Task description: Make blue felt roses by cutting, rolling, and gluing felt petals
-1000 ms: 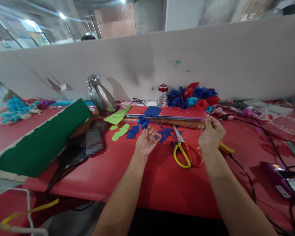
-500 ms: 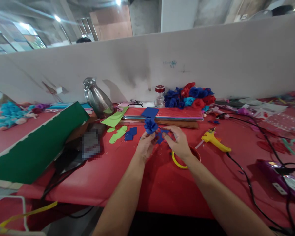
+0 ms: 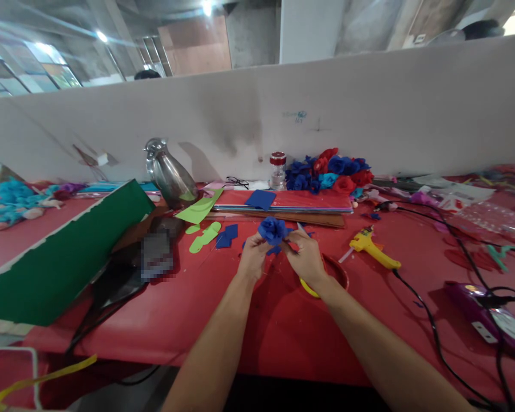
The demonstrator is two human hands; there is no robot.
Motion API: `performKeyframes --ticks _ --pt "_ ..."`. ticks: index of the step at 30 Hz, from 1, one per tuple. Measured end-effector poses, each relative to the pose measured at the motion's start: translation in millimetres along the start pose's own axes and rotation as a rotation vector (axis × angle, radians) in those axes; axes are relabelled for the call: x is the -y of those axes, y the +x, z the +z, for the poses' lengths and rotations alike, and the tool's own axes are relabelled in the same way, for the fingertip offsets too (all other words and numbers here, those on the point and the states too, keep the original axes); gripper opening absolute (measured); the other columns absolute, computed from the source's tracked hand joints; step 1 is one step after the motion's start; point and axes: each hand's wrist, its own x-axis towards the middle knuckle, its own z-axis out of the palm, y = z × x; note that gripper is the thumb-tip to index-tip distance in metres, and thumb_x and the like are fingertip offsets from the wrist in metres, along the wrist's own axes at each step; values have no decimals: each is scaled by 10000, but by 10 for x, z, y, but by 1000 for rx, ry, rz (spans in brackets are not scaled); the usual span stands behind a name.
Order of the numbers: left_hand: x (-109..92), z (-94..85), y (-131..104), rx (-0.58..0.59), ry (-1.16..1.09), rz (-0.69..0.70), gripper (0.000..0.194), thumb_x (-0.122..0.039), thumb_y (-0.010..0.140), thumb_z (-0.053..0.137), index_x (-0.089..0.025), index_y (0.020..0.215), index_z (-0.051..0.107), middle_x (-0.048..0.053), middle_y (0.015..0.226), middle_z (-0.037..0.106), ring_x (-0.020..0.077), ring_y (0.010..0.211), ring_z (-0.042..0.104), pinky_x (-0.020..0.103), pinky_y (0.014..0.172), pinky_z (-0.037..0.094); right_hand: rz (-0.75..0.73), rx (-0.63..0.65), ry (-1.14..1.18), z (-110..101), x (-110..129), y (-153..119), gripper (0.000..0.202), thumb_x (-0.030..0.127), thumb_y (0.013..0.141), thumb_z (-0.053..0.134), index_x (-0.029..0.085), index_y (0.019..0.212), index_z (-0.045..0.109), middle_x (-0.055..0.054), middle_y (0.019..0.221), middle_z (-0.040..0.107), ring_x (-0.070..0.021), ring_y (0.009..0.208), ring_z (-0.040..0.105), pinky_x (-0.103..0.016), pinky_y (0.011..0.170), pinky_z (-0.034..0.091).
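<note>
A blue paper flower with ruffled petals is held up over the middle of the table. My left hand pinches it from below and to the left. My right hand is closed at the flower's right edge, fingertips on a petal. A small pale tip shows above the right fingers; I cannot make out what it is. Loose blue paper pieces lie to the left, and more are partly hidden behind the hands. Under the right wrist is a red and yellow ring-shaped thing, partly covered.
A yellow glue gun with a black cord lies right, near a purple power strip. Behind are stacked paper sheets, a lidded jar, a heap of paper flowers and a steel jug. A green sheet lies left.
The flower has moved slightly right and down, nearer the right hand. My right hand has shifted left and down, its fingers drawn in from a loose blue piece to the petals.
</note>
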Motion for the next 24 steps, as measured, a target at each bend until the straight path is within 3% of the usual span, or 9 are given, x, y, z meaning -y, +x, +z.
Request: performKeyframes --ticks 5,12,19,24 --pt "10 -15 -2 38 50 10 230 -279 475 884 -183 560 693 -11 591 632 124 648 573 271 703 459 -6 18 -21 -7 -8 -3 165 200 799 546 220 733 696 -71 785 708 -229 734 627 -385 696 509" --pt "54 -46 16 0 81 41 198 -265 505 861 -171 560 695 -3 685 652 103 649 529 250 690 447 0 29 -16 22 2 -19 196 181 815 528 228 703 683 -56 785 719 -223 774 650 -370 727 508" --pt "43 -24 5 5 77 9 205 -284 520 852 -172 538 680 -2 616 634 122 687 564 257 738 447 15 37 -46 18 21 -13 182 214 816 534 231 701 673 -56 772 712 -218 721 636 -377 700 506" --pt "36 -19 -3 -3 53 -20 217 -286 507 858 -189 632 709 -8 619 650 131 683 585 271 755 455 59 41 -5 20 24 -16 163 236 812 544 241 723 680 -52 774 721 -228 735 642 -391 720 505"
